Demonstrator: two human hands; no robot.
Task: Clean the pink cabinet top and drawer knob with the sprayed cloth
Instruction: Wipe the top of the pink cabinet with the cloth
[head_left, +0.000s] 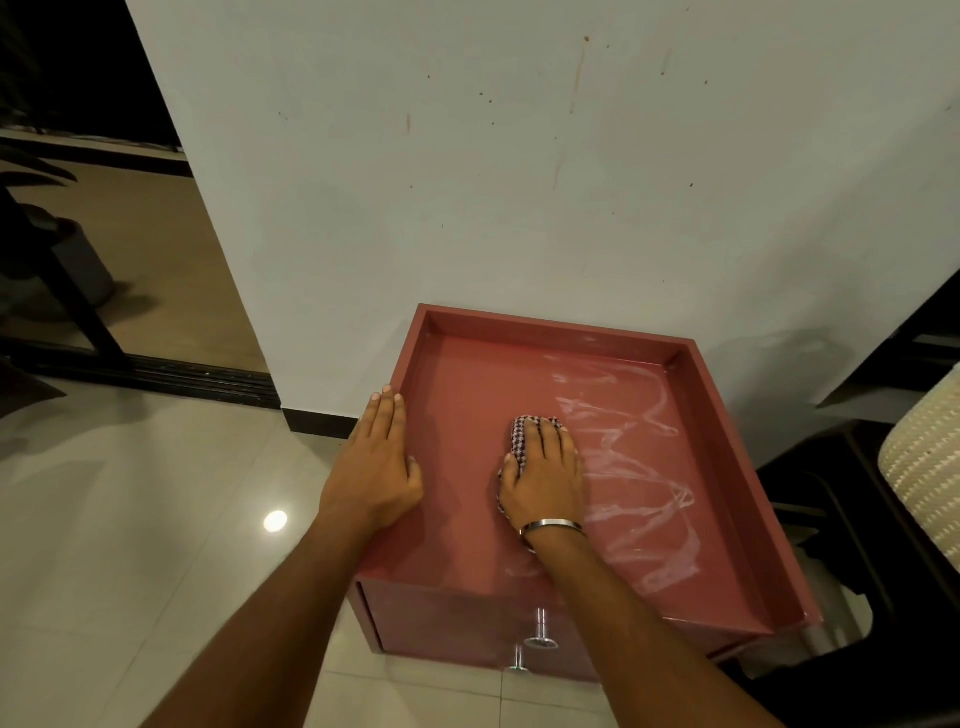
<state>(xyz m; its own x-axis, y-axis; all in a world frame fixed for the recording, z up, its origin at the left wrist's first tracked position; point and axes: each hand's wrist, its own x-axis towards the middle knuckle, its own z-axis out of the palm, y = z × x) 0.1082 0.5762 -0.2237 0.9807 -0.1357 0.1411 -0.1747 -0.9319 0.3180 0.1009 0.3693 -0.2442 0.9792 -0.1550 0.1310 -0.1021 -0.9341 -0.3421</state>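
The pink cabinet top (467, 395) is a shallow tray with raised rims, set against a white wall. White wet streaks (639, 467) cover its right half. My right hand (545, 475) lies flat over a checked cloth (522, 434) near the middle of the top and presses it down. My left hand (379, 457) rests flat, fingers straight, on the left rim. Two silver drawer knobs (540, 631) stick out of the pink front below, the lower knob (517, 660) beneath the upper one.
A white wall (519, 182) stands right behind the cabinet. Glossy tiled floor (156, 519) spreads to the left. Dark furniture (857, 519) and a cream woven item (924, 457) crowd the right side. A dark doorway track (197, 376) runs at the left.
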